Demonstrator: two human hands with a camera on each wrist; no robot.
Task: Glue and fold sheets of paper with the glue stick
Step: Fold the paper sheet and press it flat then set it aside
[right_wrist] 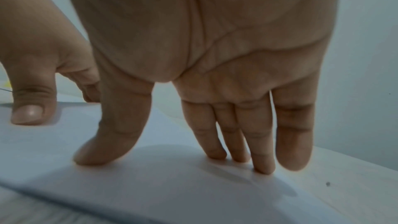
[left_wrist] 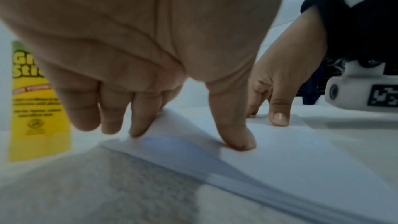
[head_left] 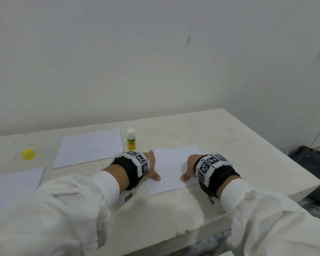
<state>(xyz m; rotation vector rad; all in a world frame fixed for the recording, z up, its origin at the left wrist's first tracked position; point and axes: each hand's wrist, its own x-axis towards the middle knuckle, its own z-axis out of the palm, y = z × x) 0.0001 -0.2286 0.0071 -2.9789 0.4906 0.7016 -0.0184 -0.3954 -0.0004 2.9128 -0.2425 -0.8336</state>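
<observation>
Nearest, both grips press a white rectangular paper sheet flat on the pale stone bench. The left hand has straight fingers and its thumb down on the sheet's left edge, grasping nothing. The right hand is likewise spread, fingertips on the paper. Just beyond the left hand stands an uncapped yellow-labelled glue stick, upright beside a second white sheet. Farther left lie its yellow cap and a third sheet.
</observation>
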